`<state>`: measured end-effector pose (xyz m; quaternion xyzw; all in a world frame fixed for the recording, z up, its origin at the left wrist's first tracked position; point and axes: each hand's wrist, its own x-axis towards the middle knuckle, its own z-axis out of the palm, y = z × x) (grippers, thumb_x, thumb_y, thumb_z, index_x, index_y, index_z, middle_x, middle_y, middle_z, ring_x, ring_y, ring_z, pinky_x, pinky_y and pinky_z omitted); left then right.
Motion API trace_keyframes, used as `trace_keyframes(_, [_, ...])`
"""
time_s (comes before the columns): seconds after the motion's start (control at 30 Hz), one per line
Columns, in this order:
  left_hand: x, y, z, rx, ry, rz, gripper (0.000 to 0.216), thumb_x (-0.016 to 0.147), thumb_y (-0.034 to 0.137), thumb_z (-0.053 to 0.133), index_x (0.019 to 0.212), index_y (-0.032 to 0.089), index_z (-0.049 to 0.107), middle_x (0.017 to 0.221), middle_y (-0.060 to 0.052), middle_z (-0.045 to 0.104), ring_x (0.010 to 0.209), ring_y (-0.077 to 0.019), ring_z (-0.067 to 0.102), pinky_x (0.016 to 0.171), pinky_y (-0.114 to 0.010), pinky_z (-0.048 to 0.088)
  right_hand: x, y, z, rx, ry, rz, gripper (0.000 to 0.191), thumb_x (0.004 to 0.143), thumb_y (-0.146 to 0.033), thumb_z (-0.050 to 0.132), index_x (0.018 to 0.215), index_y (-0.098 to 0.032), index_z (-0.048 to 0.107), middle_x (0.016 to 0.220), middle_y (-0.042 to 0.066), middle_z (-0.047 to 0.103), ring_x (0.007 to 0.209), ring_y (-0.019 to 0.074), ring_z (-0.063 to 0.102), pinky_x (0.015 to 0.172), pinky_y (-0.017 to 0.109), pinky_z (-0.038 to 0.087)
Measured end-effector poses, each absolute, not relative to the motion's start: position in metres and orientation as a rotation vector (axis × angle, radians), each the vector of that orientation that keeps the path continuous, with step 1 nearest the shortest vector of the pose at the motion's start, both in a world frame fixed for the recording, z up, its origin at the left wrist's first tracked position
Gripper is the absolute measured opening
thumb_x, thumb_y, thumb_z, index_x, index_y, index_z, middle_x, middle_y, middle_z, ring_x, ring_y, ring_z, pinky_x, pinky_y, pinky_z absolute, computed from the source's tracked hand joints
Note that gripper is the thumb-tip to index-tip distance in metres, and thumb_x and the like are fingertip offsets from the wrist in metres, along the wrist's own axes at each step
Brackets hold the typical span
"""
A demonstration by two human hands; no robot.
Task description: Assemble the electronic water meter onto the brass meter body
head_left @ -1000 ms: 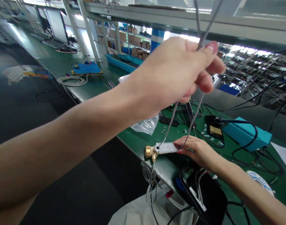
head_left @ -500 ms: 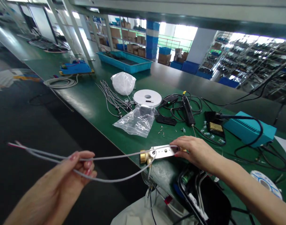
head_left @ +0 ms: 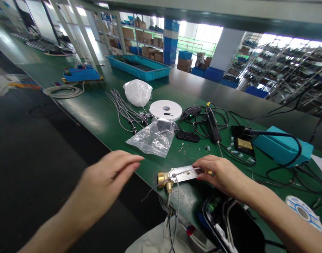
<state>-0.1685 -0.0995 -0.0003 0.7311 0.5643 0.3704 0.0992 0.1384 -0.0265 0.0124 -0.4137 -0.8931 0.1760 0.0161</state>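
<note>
Two grey cables (head_left: 178, 196) trail from the flat silver metal plate (head_left: 183, 177) at lower centre, so brace its end in your pinching right hand (head_left: 217, 168) and guide them with your loosely open, empty left hand (head_left: 105, 182).

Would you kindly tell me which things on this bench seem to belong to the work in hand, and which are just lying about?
Seemingly in hand:
metal plate, held by the right hand
brass fitting at its end
grey wires at the plate

Apparently lying about:
blue tray
white reel
clear plastic bag
teal box
</note>
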Motion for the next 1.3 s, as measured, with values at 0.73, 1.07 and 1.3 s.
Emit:
trace_keyframes(0.73, [-0.098,-0.077,-0.030,2.352,1.470,0.800,0.026,0.077,0.024,0.072,0.099,0.021,0.058,0.093,-0.002,0.063,0.088,-0.0209,0.054,0.080,-0.038,0.038,0.141,-0.023,0.012,-1.343,-2.796,0.551,0.031,0.083,-0.033,0.062,0.110,-0.018,0.060,0.097,0.007,0.063,0.089,0.0214,0.054,0.077,0.036,0.047])
trace_keyframes(1.07, [-0.093,-0.081,-0.037,2.369,1.416,0.916,0.020,0.078,0.020,0.067,0.095,0.020,0.059,0.087,-0.002,0.061,0.085,-0.0216,0.051,0.081,-0.039,0.037,0.144,-0.025,0.016,-1.335,-2.864,0.540,0.024,0.085,-0.032,0.060,0.102,-0.016,0.062,0.093,0.008,0.064,0.086,0.0217,0.056,0.075,0.035,0.046])
trace_keyframes(1.3, [-0.093,-0.085,-0.042,2.391,1.423,0.906,0.025,0.078,0.022,0.069,0.099,0.022,0.057,0.089,-0.001,0.063,0.084,-0.0221,0.053,0.078,-0.039,0.040,0.146,-0.031,0.016,-1.367,-2.816,0.617,0.025,0.087,-0.032,0.057,0.105,-0.016,0.062,0.096,0.008,0.064,0.089,0.0215,0.056,0.078,0.037,0.047])
